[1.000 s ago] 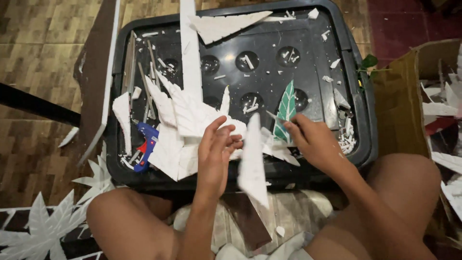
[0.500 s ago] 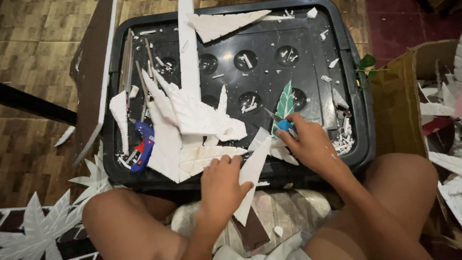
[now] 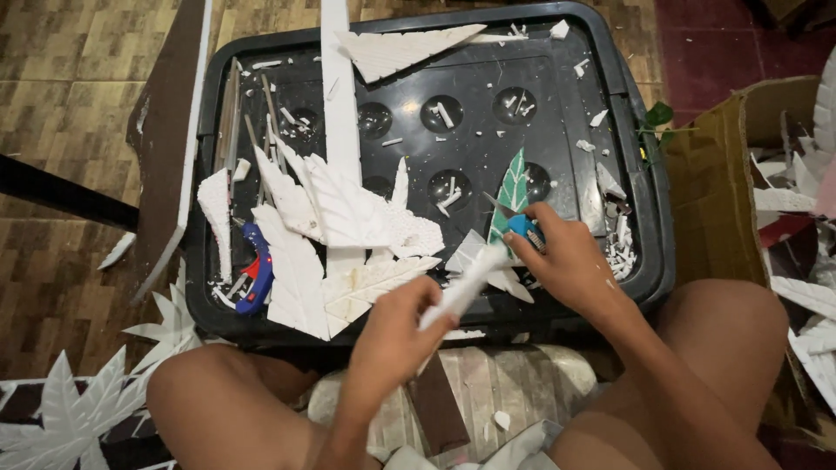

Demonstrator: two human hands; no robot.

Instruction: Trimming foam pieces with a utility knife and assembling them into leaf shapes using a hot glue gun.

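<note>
My left hand (image 3: 390,341) grips a narrow white foam strip (image 3: 466,285) that points up and to the right, above my lap. Just beyond it, my right hand (image 3: 570,265) holds a small blue-handled cutter (image 3: 525,227) whose blade points left, beside the strip's upper end. Both hands hover at the near edge of a black plastic lid (image 3: 435,78) used as a work surface. A green-painted foam leaf (image 3: 512,187) lies on the lid just above my right hand. White carved foam leaves (image 3: 344,213) are piled to the left of my hands.
A blue and red glue gun (image 3: 255,271) lies at the lid's near left. A long white foam bar (image 3: 338,96) runs up the lid. A cardboard box (image 3: 714,191) with foam pieces stands at right. White foam leaf shapes (image 3: 74,405) lie on the floor at left.
My left hand has drawn the foam strip back toward my lap and turned it edge-on. My right hand picked up the blue cutter and brought it beside the strip.
</note>
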